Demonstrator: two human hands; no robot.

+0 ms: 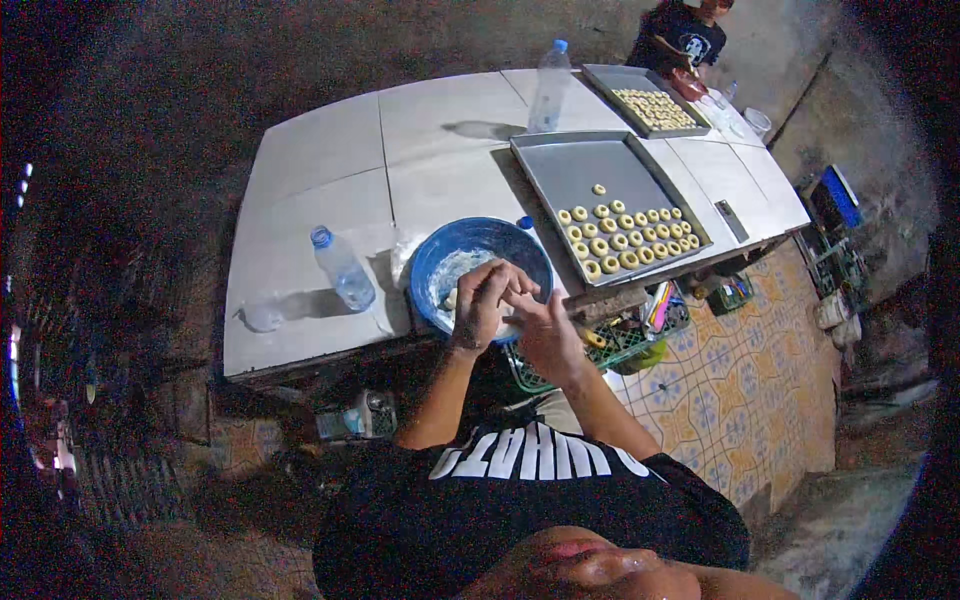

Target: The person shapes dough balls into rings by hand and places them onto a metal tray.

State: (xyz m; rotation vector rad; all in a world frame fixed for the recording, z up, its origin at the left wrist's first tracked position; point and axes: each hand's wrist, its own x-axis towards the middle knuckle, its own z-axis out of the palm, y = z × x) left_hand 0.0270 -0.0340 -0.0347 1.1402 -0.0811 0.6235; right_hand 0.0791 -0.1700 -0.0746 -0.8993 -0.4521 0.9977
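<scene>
My left hand (480,305) is over the blue bowl (430,255), its fingers curled and meeting the fingers of my right hand; what is between them is hidden. My right hand (545,335) has its thumb raised and fingers stretched toward the left. White powder and pale dough (450,298) show inside the bowl. Just beyond it, a metal tray (575,165) holds several rows of small dough rings (630,240). A clear plastic bottle (345,270) with a blue cap stands left of the bowl.
The white tiled table (315,180) carries another bottle (550,90) and a second filled tray (640,95) at the back right. Another person (670,40) is beside that tray. Green crates (530,365) sit below the table edge, above a patterned floor (750,380).
</scene>
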